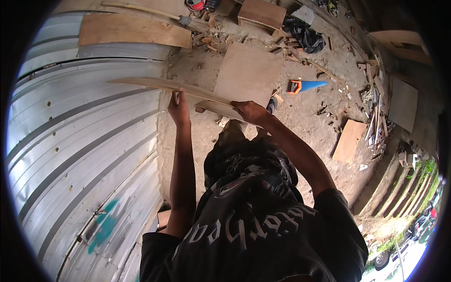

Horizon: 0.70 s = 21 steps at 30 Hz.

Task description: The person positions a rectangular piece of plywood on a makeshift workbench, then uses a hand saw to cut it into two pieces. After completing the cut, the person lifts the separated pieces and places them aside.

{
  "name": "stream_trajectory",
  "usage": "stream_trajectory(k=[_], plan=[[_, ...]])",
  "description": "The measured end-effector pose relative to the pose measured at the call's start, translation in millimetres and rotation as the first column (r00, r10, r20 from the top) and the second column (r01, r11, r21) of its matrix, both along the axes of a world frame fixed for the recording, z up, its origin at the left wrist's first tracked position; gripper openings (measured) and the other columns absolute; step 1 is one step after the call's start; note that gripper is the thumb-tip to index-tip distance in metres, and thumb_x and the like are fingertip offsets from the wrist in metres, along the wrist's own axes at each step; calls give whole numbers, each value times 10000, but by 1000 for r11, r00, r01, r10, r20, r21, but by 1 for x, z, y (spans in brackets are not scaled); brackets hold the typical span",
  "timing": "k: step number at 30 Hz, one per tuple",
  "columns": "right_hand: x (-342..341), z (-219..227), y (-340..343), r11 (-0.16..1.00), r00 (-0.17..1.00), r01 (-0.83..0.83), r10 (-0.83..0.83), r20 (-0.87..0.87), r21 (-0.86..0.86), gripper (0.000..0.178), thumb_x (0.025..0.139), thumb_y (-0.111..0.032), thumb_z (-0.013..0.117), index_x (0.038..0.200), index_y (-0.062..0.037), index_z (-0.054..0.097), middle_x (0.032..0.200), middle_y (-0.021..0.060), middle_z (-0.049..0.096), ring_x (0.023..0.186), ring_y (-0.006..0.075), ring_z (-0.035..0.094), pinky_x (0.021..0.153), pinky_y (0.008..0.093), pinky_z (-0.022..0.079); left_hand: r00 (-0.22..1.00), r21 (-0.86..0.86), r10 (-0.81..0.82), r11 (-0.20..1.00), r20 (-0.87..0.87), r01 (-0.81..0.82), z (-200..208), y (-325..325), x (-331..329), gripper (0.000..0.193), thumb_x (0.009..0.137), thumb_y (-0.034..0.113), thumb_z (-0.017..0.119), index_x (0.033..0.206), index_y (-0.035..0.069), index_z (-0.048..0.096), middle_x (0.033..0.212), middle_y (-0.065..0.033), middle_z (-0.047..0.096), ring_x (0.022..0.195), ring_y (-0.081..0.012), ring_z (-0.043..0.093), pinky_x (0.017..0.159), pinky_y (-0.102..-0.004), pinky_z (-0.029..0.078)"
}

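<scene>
A long thin wooden board (152,83) is held nearly edge-on in front of my body. Its far left end reaches across to the corrugated metal wall. My left hand (179,108) pinches the board's lower edge, thumb and fingers closed on it. Near the board's right end, my right hand (251,113) is closed round the edge. Just beyond it lies a square wooden panel (249,70). Below the held board, close to my feet, another wooden piece (218,109) shows in part; what it rests on is hidden.
On the dirt floor to the right lies a handsaw (307,86) with a blue blade cover or blade and orange handle. A plywood piece (349,141) lies farther right, near wood scraps (376,113). The metal wall (89,122) stands close on my left. A black plastic bag (307,37) lies beyond.
</scene>
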State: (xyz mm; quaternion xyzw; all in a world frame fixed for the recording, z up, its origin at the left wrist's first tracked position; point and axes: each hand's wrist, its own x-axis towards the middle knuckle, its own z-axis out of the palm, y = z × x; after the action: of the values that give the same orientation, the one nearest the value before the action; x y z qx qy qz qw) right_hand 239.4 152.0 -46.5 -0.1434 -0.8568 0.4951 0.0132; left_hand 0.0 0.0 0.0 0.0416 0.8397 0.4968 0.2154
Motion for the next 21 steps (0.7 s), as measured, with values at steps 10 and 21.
stream_trajectory(k=[10,21], plan=[[-20,-6,-51,1000,996,21,-21,90,-7,281,957,-167,501,1214,-66,553,956,241,676,876,424,671,745,514,538,914,-186,-137,957,382,221,-20,-24,6,888,855,702,569,1399,12,444,1309,-148,530,1154,-255,530,916,-418,449],[-47,3,-53,989,997,64,-68,-31,-132,307,963,-279,575,1123,-17,580,1011,217,669,931,408,653,800,489,529,842,-48,86,996,533,-72,-61,-27,-4,519,943,327,547,1297,-51,513,1136,-149,613,993,-257,655,728,-367,576]])
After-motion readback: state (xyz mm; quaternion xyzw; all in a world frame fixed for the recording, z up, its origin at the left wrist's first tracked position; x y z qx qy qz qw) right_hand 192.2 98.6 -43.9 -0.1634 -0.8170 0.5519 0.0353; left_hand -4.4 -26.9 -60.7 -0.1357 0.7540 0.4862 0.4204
